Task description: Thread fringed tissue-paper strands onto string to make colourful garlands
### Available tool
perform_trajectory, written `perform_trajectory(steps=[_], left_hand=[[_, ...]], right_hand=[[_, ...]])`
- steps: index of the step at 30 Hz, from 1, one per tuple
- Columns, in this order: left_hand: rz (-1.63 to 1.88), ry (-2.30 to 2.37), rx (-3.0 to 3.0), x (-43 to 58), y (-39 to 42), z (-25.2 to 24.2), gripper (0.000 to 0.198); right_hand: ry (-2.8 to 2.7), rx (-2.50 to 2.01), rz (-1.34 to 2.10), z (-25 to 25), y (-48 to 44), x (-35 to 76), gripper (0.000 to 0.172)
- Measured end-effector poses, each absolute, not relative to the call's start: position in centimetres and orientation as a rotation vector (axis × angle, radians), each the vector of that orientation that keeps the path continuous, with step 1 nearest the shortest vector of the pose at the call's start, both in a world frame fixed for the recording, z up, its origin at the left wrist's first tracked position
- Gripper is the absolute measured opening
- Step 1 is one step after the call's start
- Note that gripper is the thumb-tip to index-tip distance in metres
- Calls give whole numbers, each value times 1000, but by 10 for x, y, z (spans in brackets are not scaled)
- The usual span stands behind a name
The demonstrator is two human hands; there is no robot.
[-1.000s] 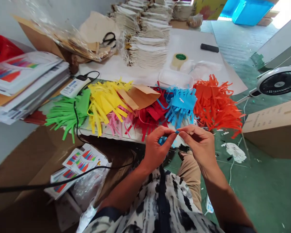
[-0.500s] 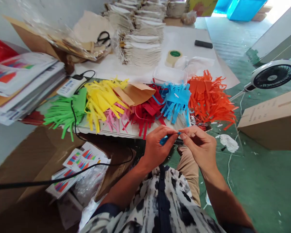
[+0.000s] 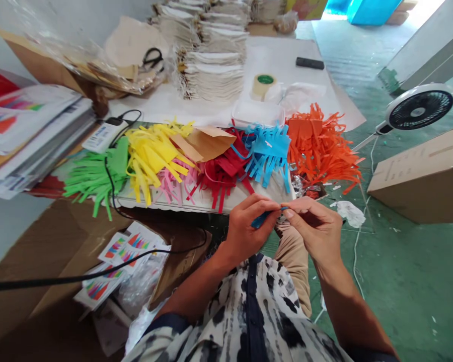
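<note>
Both hands meet in front of my body, just off the table's near edge. My left hand is closed around a piece of blue tissue paper, mostly hidden in the palm. With thumb and forefinger my right hand pinches the narrow end of the same blue piece, between the two sets of fingertips. Along the table edge beyond lie fringed paper bunches: green, yellow, pink, dark red, light blue and orange.
Stacks of white bundles, a tape roll and scissors are on the table. A fan and cardboard box stand right. A black cable crosses above an open carton with printed cards at left.
The camera view has shifted slightly, moving the table leftward and up. Both hands still hold the blue paper, and more of it shows beside my left palm.
</note>
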State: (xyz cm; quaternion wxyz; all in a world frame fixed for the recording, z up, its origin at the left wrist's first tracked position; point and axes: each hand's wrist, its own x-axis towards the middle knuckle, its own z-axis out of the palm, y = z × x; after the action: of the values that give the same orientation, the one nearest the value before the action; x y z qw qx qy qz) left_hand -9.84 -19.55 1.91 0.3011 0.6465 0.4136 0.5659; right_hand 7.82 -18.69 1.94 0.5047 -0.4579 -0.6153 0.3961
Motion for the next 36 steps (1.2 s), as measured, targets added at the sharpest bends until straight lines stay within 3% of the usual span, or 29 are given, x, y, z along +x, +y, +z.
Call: perform_trajectory(steps=[6,10,17,21,25,29,36], left_hand=[[1387,1123,1634,-96,-195,16,14],[1285,1143,1470,-97,-196,14,22],[1306,1150,1396,-92,-196,13,12],[1280,1133,1323,-91,-195,10,20],[1167,1061,1429,-89,-192,10,25],[976,994,1610,-86,-190,10,32],[861,910,1551,-79,-194,5,35]], right_hand=[[-1519,-1176,846,24,-193,81,8],[-1412,-1225,903,22,-194,82,11],[-1381,-1207,1081,14,-191,86,18],[-1432,-1225,1080,14,-193,91,21],[-1438,-1223,914,18,-193,94,12],[-1543,-1195,945,21,-189,101,12],[-1192,-1220,959,16,-188,115,16]])
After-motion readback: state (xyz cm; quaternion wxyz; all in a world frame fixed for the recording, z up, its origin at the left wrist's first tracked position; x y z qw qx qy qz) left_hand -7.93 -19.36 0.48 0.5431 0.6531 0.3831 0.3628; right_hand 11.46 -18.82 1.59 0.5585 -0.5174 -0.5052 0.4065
